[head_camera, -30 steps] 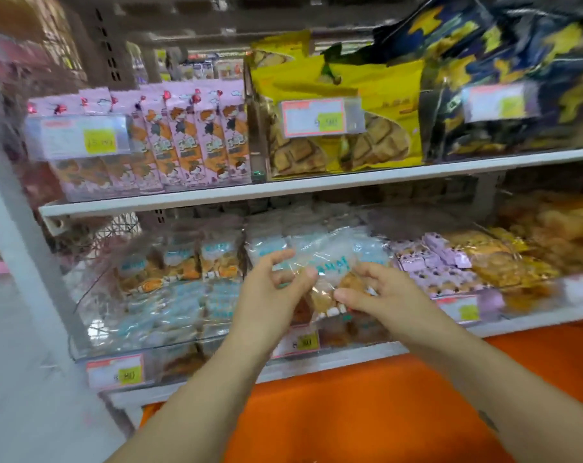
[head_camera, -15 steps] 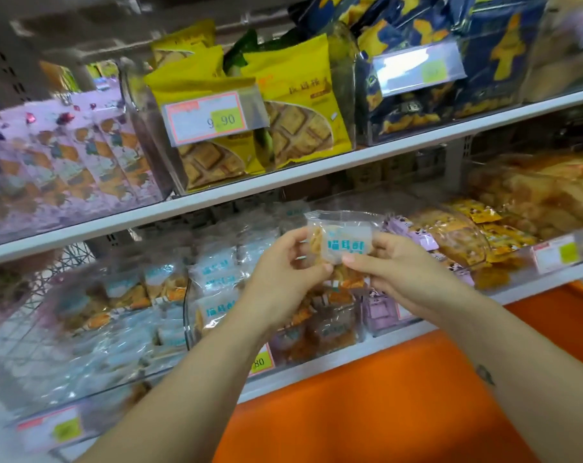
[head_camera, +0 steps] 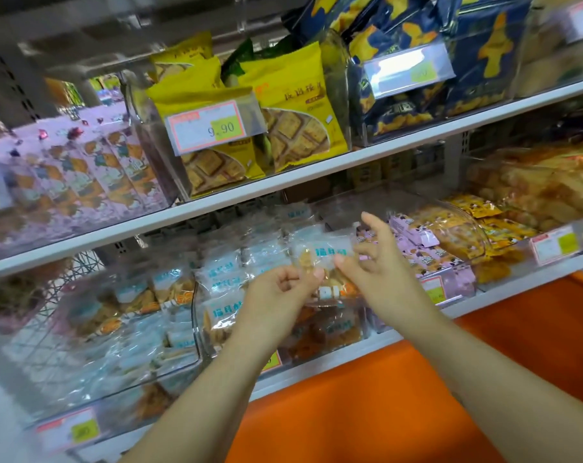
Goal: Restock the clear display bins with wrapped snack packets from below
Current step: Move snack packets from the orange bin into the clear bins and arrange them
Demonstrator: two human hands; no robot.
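Shop shelving in white metal, two tiers in view, with an orange panel [head_camera: 383, 406] below the lower tier. Item held: one clear-wrapped snack packet [head_camera: 328, 259], teal lettering, golden pieces inside, raised between the two hands just above the open top of the middle clear display bin [head_camera: 196, 315] on the lower shelf. Left hand [head_camera: 278, 290]: fingers curled tight, thumb and forefinger pinching the packet's lower left edge. Right hand [head_camera: 378, 265]: fingers loosely spread, forefinger raised, thumb tip resting against the packet's right part. Bin contents: matching stocked packets [head_camera: 221, 279] piled behind its curved front wall, which stands between the near forearms and the stock; the left wrist covers part of that wall and most of a price label on it. Left of it: a second clear bin [head_camera: 93, 389] of similar packets, blurred. Right of it: lilac packets [head_camera: 420, 237], then yellow-orange packets [head_camera: 483, 225], with a price tag [head_camera: 554, 244] at the shelf front. Upper shelf edge [head_camera: 283, 182] runs above the hands; on it, left to right: pink cartoon packs [head_camera: 83, 172], yellow biscuit bags [head_camera: 293, 105] behind a tag reading 9.90 [head_camera: 209, 127], navy bags [head_camera: 483, 65].
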